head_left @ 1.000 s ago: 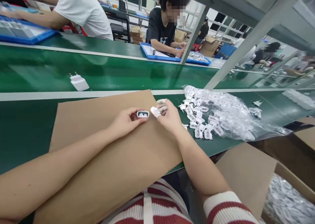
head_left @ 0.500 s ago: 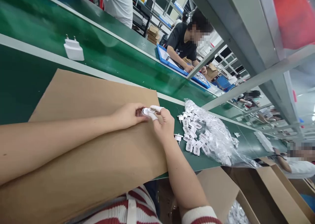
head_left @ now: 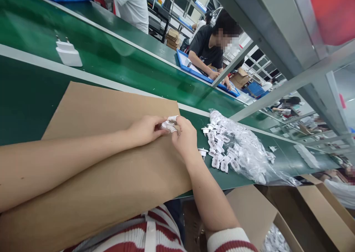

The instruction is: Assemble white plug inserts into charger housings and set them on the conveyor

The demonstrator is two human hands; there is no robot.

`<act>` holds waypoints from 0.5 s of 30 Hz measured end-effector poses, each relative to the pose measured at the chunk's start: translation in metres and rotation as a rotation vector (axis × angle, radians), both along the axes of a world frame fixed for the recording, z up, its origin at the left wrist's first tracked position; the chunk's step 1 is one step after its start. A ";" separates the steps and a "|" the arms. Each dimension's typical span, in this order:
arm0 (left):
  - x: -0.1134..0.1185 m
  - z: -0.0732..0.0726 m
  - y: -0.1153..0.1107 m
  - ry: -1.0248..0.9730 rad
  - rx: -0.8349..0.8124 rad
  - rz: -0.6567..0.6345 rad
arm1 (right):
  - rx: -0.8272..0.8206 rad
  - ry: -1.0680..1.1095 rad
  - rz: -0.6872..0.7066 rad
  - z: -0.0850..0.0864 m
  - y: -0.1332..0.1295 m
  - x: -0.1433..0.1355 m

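Both hands meet above the right part of a brown cardboard sheet (head_left: 116, 163). Between their fingertips is a small white plastic part (head_left: 167, 125), mostly covered, so its exact shape is hidden. My left hand (head_left: 145, 129) pinches it from the left with thumb and fingers. White covers sit on fingertips of my right hand (head_left: 186, 135), which closes on the part from the right. Just beyond that hand, several loose white plug pieces with pins (head_left: 215, 150) spill from a clear plastic bag (head_left: 246, 148) on the green bench.
A white plug adapter (head_left: 69, 55) stands pins-up on the green conveyor (head_left: 119, 56). Across it, a person in dark clothing works over a blue tray (head_left: 191, 68). A slanting grey post (head_left: 235, 61) rises at the right. Open cardboard boxes (head_left: 318, 211) stand below the bench edge.
The white plug adapter on the conveyor has shifted left. My fingers have closed further around the white part, covering more of it. The view has moved slightly.
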State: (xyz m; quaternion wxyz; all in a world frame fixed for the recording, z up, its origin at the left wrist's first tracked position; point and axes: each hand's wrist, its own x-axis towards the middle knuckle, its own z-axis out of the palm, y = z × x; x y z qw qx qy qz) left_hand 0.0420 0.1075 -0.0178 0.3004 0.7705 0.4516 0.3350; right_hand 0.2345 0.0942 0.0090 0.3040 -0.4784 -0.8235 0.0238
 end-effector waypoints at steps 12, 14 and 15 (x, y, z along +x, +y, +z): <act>0.000 0.008 0.003 0.024 -0.061 -0.049 | -0.076 -0.047 -0.054 0.002 0.000 -0.005; 0.000 0.011 0.001 0.107 -0.013 -0.034 | -0.082 -0.033 -0.060 0.002 0.000 -0.006; 0.000 0.013 0.000 0.167 0.016 -0.019 | -0.083 -0.022 -0.063 0.002 0.001 -0.007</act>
